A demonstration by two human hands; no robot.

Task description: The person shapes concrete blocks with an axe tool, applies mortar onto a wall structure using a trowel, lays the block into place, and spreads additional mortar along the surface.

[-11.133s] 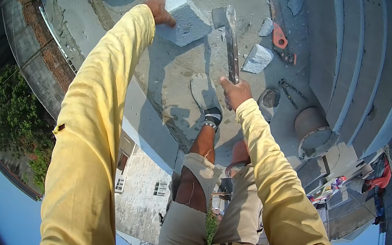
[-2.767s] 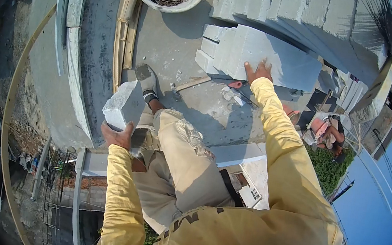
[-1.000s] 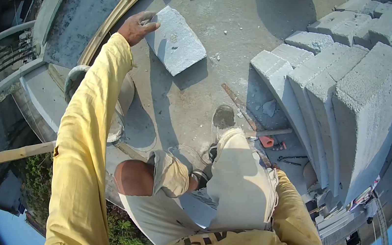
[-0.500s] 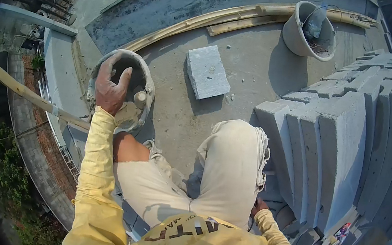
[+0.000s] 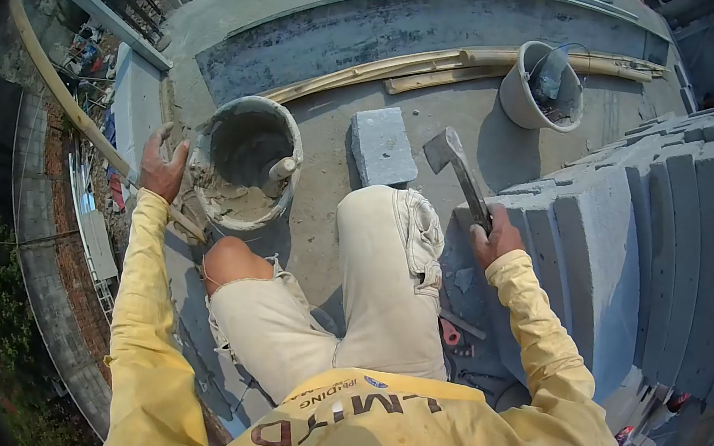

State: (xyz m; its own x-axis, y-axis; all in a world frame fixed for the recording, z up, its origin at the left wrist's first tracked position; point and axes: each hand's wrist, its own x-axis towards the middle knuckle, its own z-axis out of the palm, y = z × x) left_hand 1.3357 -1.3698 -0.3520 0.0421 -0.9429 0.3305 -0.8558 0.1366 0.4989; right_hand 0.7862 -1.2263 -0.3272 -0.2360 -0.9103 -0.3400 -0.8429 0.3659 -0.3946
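left hand (image 5: 164,163): left of centre in the frame, fingers apart and wrapped around nothing, just beside the rim of the mortar bucket (image 5: 293,138); whether they touch, I cannot tell.
right hand (image 5: 497,236): right of centre, closed around the lower handle of a hatchet (image 5: 465,180), well apart from the left hand.
hatchet: tilted, its metal head up and to the left, near the cut block (image 5: 383,145).
cut block: pale grey, lying on the concrete floor (image 5: 309,244) at upper centre, between the mortar bucket and the hatchet.
mortar bucket: grey mortar inside, with a rounded handle end (image 5: 283,168) showing at its right side.
second bucket (image 5: 541,89): upper right, holding a clear plastic bag (image 5: 550,72).
wooden strips (image 5: 368,67): along the floor's far edge, at the top.
block stack (image 5: 604,265): right side, slabs standing close together.
wearer: yellow long-sleeved shirt (image 5: 366,432), beige trousers (image 5: 385,281), knees bent.
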